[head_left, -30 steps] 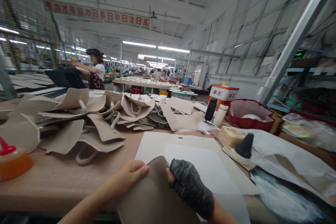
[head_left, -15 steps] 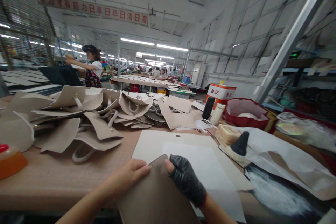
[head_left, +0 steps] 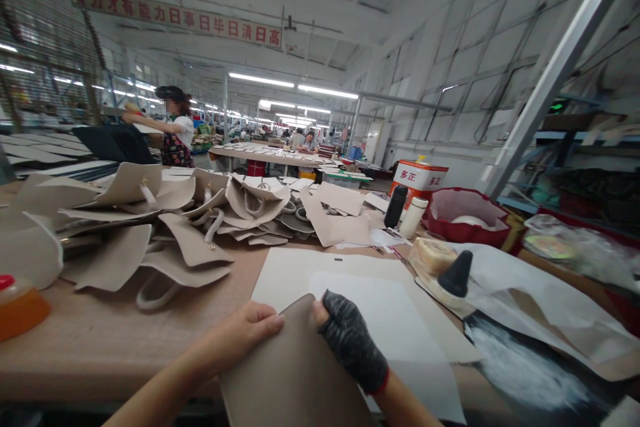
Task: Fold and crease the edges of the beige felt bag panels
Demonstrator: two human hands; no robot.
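A taupe leather panel (head_left: 295, 373) rises from the bottom edge of the view, its rounded top corner between my hands. My left hand (head_left: 245, 333) is bare and pinches the panel's left edge with the thumb on its face. Wearing a dark fingerless glove, my right hand (head_left: 350, 343) grips the right edge near the top. Behind the panel, white paper sheets (head_left: 390, 313) lie flat on the brown worktable (head_left: 115, 347).
Beige bag pieces with handles (head_left: 200, 227) are heaped at the back left. An orange glue bottle (head_left: 20, 303) sits far left. A black-tipped bottle (head_left: 455, 273), a red basket (head_left: 467, 213), flasks (head_left: 395, 207) and a tin (head_left: 420, 177) stand right. A person (head_left: 175, 127) works at a distant table.
The view has shifted slightly, so the panel and both hands sit a little lower and to the left. My grip on the panel is unchanged.
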